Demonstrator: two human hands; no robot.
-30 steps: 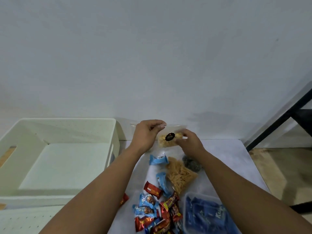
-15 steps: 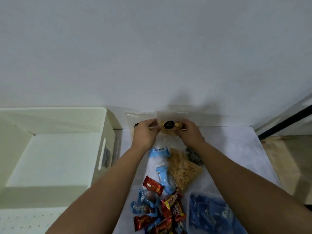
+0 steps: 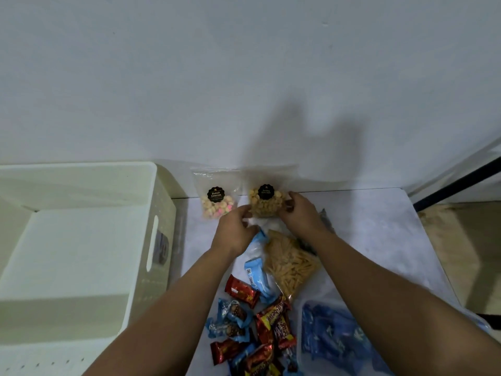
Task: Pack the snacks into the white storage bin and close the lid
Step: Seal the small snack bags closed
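My left hand [image 3: 235, 231]: fingers curled, pinching the left edge of the brown biscuit bag [image 3: 265, 203].
My right hand [image 3: 300, 215]: fingers curled on the bag's right edge.
Bag: upright by the wall, beside the pink biscuit bag [image 3: 217, 203].
White storage bin [image 3: 160, 213]: left, open.
Wrapped snacks [image 3: 254, 321]: near me.

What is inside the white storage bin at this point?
Nothing shows inside the white storage bin: only its bare floor and walls. Its near-left corner runs out of frame, so that part cannot be checked. The snacks lie outside on the table.
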